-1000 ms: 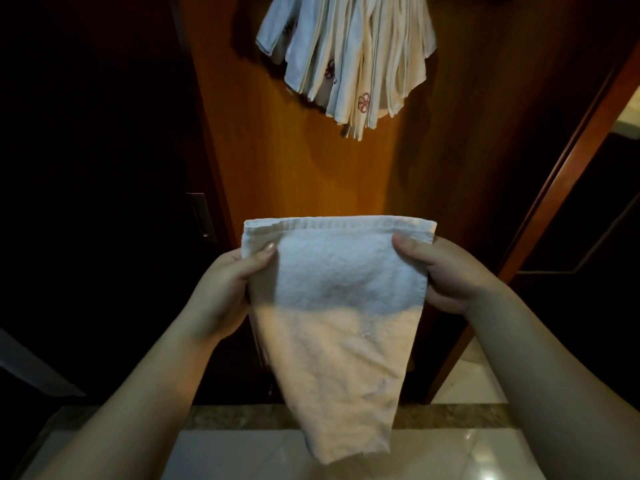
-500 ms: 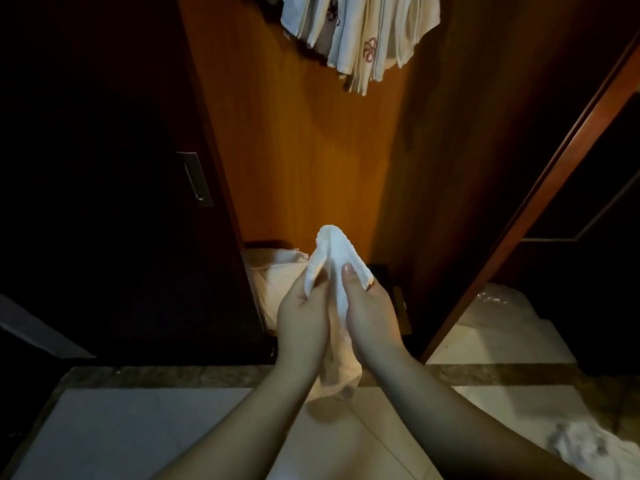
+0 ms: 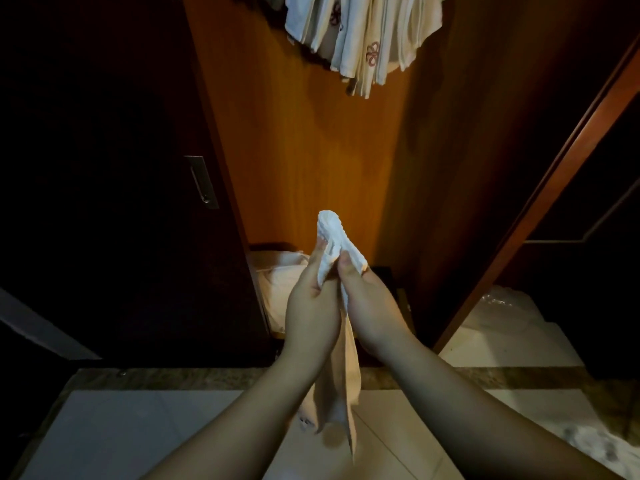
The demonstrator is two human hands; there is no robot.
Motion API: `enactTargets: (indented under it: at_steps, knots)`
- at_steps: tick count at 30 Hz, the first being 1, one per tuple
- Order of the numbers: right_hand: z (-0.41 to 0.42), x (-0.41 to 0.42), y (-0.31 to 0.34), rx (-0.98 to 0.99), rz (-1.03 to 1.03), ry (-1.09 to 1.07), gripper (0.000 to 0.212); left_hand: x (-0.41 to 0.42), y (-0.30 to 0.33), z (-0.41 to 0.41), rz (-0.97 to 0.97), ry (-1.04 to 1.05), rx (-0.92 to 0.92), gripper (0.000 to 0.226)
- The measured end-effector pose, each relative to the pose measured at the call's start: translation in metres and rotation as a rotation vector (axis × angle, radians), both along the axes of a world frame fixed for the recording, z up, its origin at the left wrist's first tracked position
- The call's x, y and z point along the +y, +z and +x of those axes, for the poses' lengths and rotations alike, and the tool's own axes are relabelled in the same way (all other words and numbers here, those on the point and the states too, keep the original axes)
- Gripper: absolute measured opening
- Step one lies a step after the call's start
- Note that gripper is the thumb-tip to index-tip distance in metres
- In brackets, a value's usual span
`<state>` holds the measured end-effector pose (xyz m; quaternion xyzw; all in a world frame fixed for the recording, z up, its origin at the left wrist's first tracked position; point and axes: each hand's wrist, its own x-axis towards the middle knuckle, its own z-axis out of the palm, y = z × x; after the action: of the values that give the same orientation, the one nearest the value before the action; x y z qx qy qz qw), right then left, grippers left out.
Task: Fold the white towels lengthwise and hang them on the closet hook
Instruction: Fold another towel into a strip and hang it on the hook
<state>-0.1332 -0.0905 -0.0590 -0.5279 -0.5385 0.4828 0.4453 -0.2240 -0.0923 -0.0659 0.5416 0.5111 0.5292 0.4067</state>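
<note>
A white towel (image 3: 333, 233) is folded into a narrow strip between my palms, its top fold sticking up above my fingers and its tail hanging down past my wrists. My left hand (image 3: 309, 303) and my right hand (image 3: 367, 303) are pressed together side by side, thumbs pinching the towel near its top. Several folded white towels with red emblems (image 3: 360, 32) hang in a bunch on the wooden closet panel above; the hook itself is hidden behind them.
A pile of pale cloth (image 3: 282, 282) lies at the closet bottom behind my left hand. A dark door with a metal handle (image 3: 202, 181) stands at left, a wooden door frame (image 3: 540, 188) at right. More cloth (image 3: 602, 441) lies on the tiled floor, lower right.
One second ago the towel was held spread wide between both hands. My hands have come together, folding it into a narrow strip, and since half a second ago they barely move.
</note>
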Motion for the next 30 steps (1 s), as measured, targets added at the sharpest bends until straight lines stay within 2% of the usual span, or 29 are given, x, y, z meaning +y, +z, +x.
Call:
enactTargets:
  at_steps: [3,6,8,11,13,14,16,18,20,21,24,27,30]
  knots:
    - [0.004,0.001,0.002,0.096,-0.043,0.096,0.083,0.000,-0.001,0.004,-0.056,-0.093,0.095,0.045]
    - [0.009,0.005,0.008,0.042,0.003,0.130,0.081,0.000,-0.002,-0.001,-0.151,-0.252,0.175,0.043]
    - [0.011,0.009,0.008,0.027,0.018,0.089,0.070,0.000,0.001,-0.003,-0.154,-0.300,0.197,0.042]
    - [0.016,0.016,0.008,0.050,-0.005,-0.002,0.030,0.000,0.005,-0.008,0.056,-0.424,0.381,0.080]
    - [0.025,0.021,0.013,0.065,-0.025,-0.034,0.030,0.003,0.007,-0.017,0.069,-0.494,0.428,0.082]
    - [0.031,0.025,0.016,0.068,-0.028,-0.016,0.032,0.006,0.006,-0.023,0.088,-0.471,0.397,0.073]
    - [0.045,0.030,0.030,0.032,0.001,0.075,0.036,0.011,0.009,-0.034,0.163,-0.290,0.247,0.052]
    - [0.054,0.038,0.048,-0.064,0.041,0.154,0.041,0.023,0.017,-0.043,0.160,-0.121,0.071,0.052]
    - [0.058,0.044,0.065,-0.150,0.068,0.237,0.049,0.041,0.033,-0.050,-0.008,-0.198,-0.084,0.066]
    - [0.058,0.047,0.074,-0.166,0.087,0.281,0.052,0.049,0.041,-0.054,-0.085,-0.291,-0.124,0.065]
    - [0.061,0.055,0.099,-0.151,0.144,0.369,0.051,0.062,0.064,-0.061,-0.151,-0.484,-0.168,0.031]
    - [0.064,0.064,0.120,-0.013,0.158,0.419,0.030,0.068,0.078,-0.061,-0.150,-0.588,-0.294,0.026]
    - [0.068,0.076,0.128,0.210,0.169,0.388,0.032,0.067,0.095,-0.046,-0.130,-0.604,-0.332,0.025]
